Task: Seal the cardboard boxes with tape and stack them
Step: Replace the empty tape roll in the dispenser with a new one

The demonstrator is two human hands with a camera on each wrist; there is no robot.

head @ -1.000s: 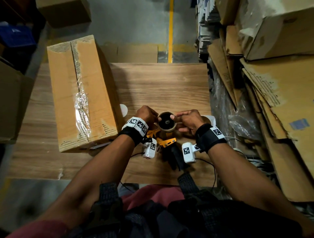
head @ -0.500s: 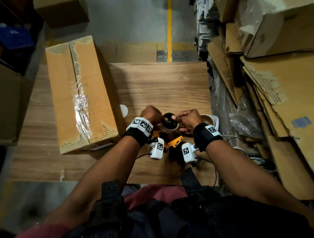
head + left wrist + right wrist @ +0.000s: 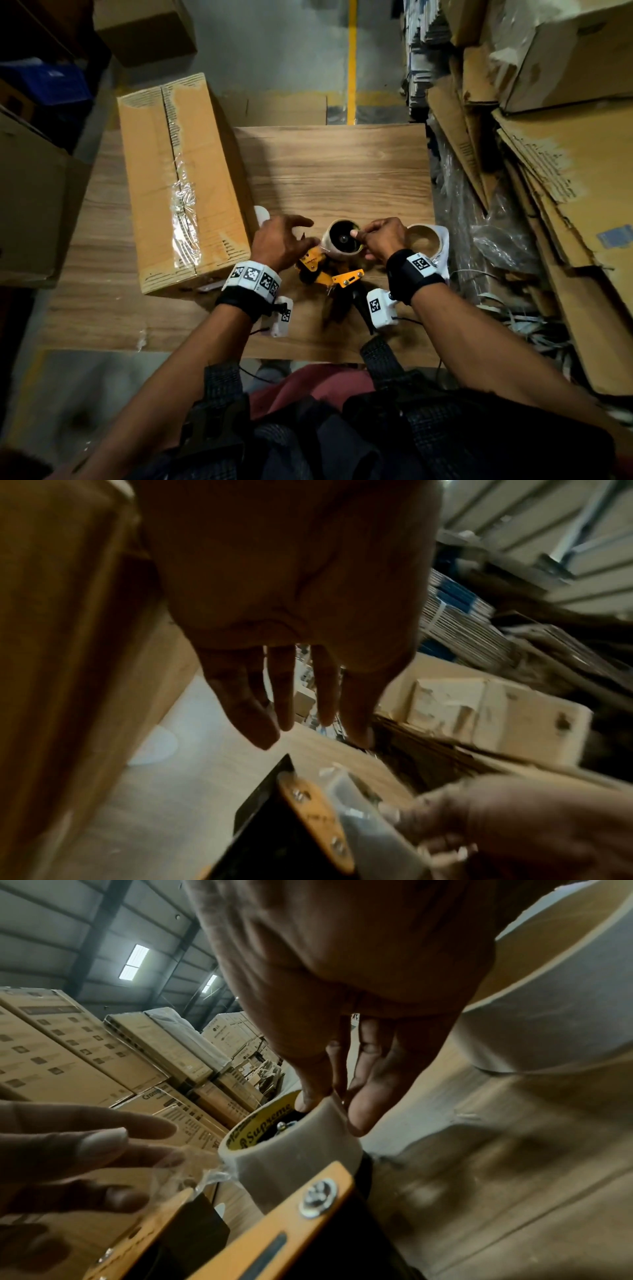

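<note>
Nearest us, at the lower centre of the head view, our right hand [image 3: 378, 240] pinches the rim of the tape roll [image 3: 342, 238] seated on the yellow tape gun [image 3: 330, 274], while our left hand [image 3: 279, 240], fingers spread and holding nothing, hovers just left of it where the loose tape end (crumpled, clear) sticks out toward those fingers. Farther off at the upper left, the cardboard box [image 3: 178, 185] lies on the table [image 3: 342, 171], its long axis running away from us, closed; a spare roll [image 3: 423, 241] sits at right.
</note>
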